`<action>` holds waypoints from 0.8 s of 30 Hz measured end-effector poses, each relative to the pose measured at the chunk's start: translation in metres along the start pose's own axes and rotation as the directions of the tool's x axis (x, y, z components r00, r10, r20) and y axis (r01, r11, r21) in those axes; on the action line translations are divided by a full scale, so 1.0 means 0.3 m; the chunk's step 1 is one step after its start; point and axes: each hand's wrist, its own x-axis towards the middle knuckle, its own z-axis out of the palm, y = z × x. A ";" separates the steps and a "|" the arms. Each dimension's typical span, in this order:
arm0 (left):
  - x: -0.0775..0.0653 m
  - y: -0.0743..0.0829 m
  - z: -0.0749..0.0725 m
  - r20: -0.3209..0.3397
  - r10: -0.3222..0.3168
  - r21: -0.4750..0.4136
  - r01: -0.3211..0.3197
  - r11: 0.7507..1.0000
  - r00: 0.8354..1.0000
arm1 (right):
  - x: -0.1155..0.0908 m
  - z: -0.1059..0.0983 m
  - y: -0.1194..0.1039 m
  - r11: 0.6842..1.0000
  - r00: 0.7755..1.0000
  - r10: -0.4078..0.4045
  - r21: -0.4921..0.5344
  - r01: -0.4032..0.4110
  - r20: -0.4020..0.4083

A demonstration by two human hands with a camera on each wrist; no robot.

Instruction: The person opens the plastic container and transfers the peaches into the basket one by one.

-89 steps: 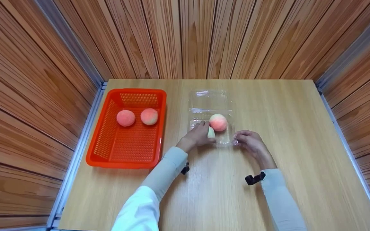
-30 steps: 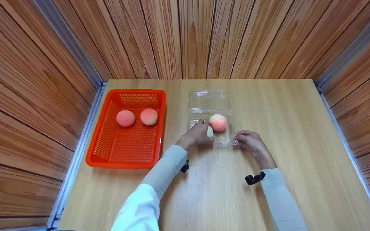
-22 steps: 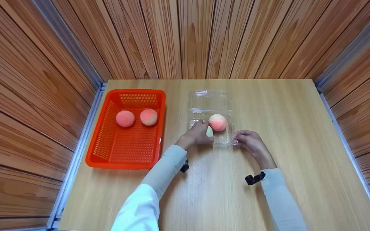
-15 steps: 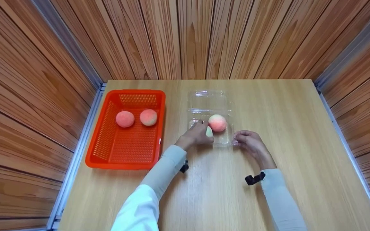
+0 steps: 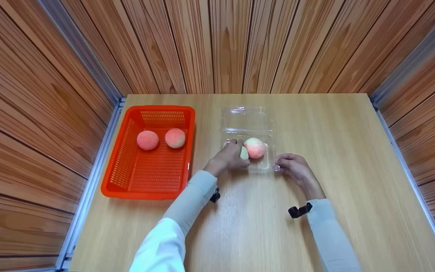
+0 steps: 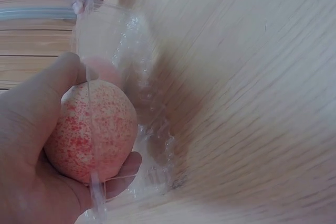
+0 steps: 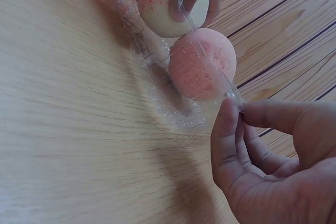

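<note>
A clear plastic clamshell box [image 5: 247, 120] lies with its lid folded back on the table. My left hand [image 5: 227, 156] curls round a peach [image 6: 97, 129] in the near left part of its tray; fingers hide much of that fruit in the head view. Right beside it in the tray sits a second peach [image 5: 255, 147], pink with a pale top. At the tray's near right corner, my right hand [image 5: 296, 170] pinches the plastic rim [image 7: 233, 98] between thumb and fingers.
To the left stands an orange-red plastic basket [image 5: 149, 194] holding two more peaches, one pink [image 5: 147, 140] and one pink and pale [image 5: 175, 138]. Wood-patterned walls [image 5: 232, 45] rise behind and at both sides of the table [image 5: 327, 128].
My left hand has shifted slightly left with its peach. The second peach has moved a little toward me and turned, showing more of its pale side. My right hand stays at the rim.
</note>
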 end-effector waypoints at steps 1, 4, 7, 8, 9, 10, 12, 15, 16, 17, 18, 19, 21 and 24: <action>-0.001 0.000 -0.002 -0.005 0.002 0.005 -0.002 1.000 1.000 | 0.000 0.000 0.000 1.000 1.000 0.002 -0.004 -0.002 -0.002; -0.004 -0.003 -0.007 -0.019 0.006 0.016 -0.005 1.000 1.000 | -0.001 -0.001 0.001 1.000 1.000 0.002 -0.007 -0.002 0.000; -0.008 -0.005 -0.014 -0.023 0.004 0.008 -0.004 1.000 1.000 | -0.002 -0.003 0.000 1.000 1.000 -0.001 0.000 0.001 0.007; -0.010 -0.006 -0.017 -0.021 0.002 0.002 -0.002 1.000 1.000 | -0.003 -0.004 0.000 1.000 1.000 -0.001 0.001 0.001 0.009; -0.012 -0.006 -0.020 -0.019 0.001 -0.002 -0.001 1.000 1.000 | -0.005 -0.005 0.000 1.000 1.000 0.001 0.003 -0.001 0.011; -0.014 -0.007 -0.022 -0.017 0.000 -0.007 0.000 1.000 1.000 | -0.006 -0.005 -0.001 1.000 1.000 0.004 0.005 -0.004 0.010; -0.017 -0.007 -0.025 -0.013 -0.004 -0.016 0.003 1.000 1.000 | -0.008 -0.005 -0.003 1.000 1.000 0.010 0.007 -0.010 0.008; -0.021 -0.009 -0.028 -0.011 -0.007 -0.022 0.007 1.000 1.000 | -0.007 -0.004 -0.004 1.000 1.000 0.022 0.010 -0.022 0.003; -0.023 -0.009 -0.028 -0.012 -0.008 -0.025 0.008 1.000 1.000 | -0.007 -0.003 -0.004 1.000 1.000 0.026 0.013 -0.026 -0.001; -0.024 -0.009 -0.029 -0.013 -0.009 -0.027 0.008 1.000 1.000 | -0.006 -0.002 -0.004 0.999 1.000 0.029 0.016 -0.029 -0.005; -0.026 -0.009 -0.030 -0.013 -0.009 -0.030 0.009 1.000 1.000 | -0.006 -0.002 -0.003 0.999 0.999 0.031 0.013 -0.031 -0.005; -0.027 -0.008 -0.031 -0.015 -0.009 -0.030 0.008 1.000 1.000 | -0.006 -0.001 -0.003 0.999 0.999 0.032 0.013 -0.032 -0.005; -0.030 -0.007 -0.033 -0.018 -0.006 -0.036 0.006 0.999 1.000 | -0.005 0.000 -0.001 0.999 1.000 0.030 0.015 -0.030 -0.004; -0.032 -0.005 -0.038 -0.025 0.008 -0.023 -0.008 1.000 1.000 | -0.002 -0.001 0.001 1.000 1.000 0.009 0.003 -0.009 0.005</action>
